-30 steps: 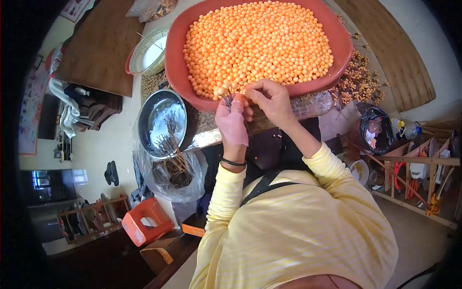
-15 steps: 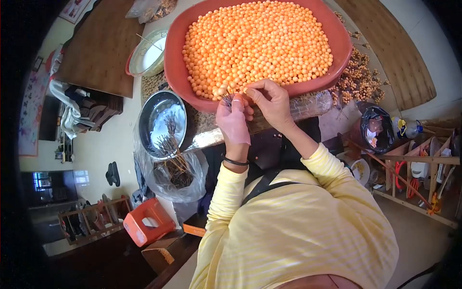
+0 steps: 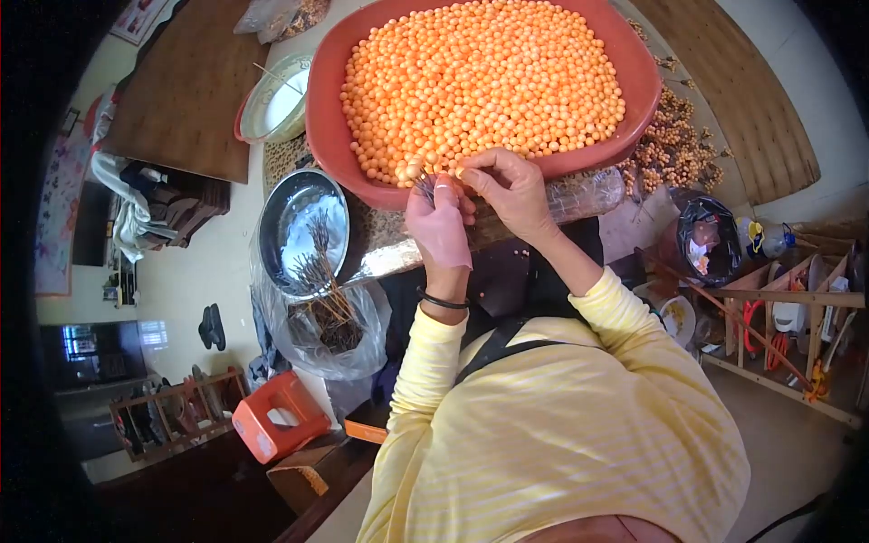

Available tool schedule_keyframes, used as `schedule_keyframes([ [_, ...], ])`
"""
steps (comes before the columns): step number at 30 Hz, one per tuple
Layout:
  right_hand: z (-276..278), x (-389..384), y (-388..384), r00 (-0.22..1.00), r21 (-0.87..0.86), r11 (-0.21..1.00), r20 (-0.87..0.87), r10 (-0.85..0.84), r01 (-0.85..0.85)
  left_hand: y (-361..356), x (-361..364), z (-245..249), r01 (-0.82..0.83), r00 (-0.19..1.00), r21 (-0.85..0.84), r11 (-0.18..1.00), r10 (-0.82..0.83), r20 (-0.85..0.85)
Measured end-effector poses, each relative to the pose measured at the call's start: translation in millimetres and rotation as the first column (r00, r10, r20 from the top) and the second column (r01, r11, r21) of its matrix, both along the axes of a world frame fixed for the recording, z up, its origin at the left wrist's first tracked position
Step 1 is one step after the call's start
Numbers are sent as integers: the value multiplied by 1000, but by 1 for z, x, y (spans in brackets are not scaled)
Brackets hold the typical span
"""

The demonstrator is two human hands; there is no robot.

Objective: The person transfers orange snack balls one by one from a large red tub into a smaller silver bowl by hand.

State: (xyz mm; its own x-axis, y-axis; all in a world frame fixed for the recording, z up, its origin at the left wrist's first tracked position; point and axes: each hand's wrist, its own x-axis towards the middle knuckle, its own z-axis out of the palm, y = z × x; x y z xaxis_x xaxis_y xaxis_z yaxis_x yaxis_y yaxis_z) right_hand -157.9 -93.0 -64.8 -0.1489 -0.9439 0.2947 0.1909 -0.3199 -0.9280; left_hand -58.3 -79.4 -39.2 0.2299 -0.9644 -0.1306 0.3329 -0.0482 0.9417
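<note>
At the near rim of a red basin [image 3: 319, 109] full of orange beads [image 3: 489, 77], my two hands work close together. My left hand [image 3: 438, 224], with a pinkish covering over its thumb side and palm, is closed around a few thin dark stems [image 3: 424, 185]. An orange bead shows at the tips of these stems. My right hand [image 3: 514, 195] is closed in a pinch just to the right, its fingertips on what looks like a small orange bead [image 3: 460, 172], mostly hidden by the fingers.
To the left, a dark metal bowl [image 3: 268, 237] holds whitish liquid and a bundle of twigs [image 3: 322, 262] leans across its rim. Behind it stands a glass bowl of white liquid [image 3: 284, 105]. Finished-looking beaded sprigs [image 3: 674, 145] lie right of the basin, near a black-lined bin [image 3: 711, 240].
The hands stay almost in place; the right fingertips remain near the left hand's stems. Fewer beads show at the stem tips above the left hand.
</note>
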Motion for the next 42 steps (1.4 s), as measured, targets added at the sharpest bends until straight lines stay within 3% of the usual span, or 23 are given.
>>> schedule_keyframes([
  [18, -3, 7, -1, 999, -43, 998, -17, -49, 48, 1, -1, 2, -26, 999, 15, 1000, 25, 35],
  [23, 1, 3, 2, 993, 19, 997, 91, 74, -76, 0, 0, 0, -40, 999, 5, 999, 40, 24],
  [27, -3, 3, -1, 999, -30, 1000, -31, 6, -7, 1, -1, 3, -34, 997, 31, 999, 32, 77],
  [42, -4, 7, -5, 998, -18, 998, -39, 57, -57, 0, 6, -2, -20, 997, 11, 1000, 20, 76],
])
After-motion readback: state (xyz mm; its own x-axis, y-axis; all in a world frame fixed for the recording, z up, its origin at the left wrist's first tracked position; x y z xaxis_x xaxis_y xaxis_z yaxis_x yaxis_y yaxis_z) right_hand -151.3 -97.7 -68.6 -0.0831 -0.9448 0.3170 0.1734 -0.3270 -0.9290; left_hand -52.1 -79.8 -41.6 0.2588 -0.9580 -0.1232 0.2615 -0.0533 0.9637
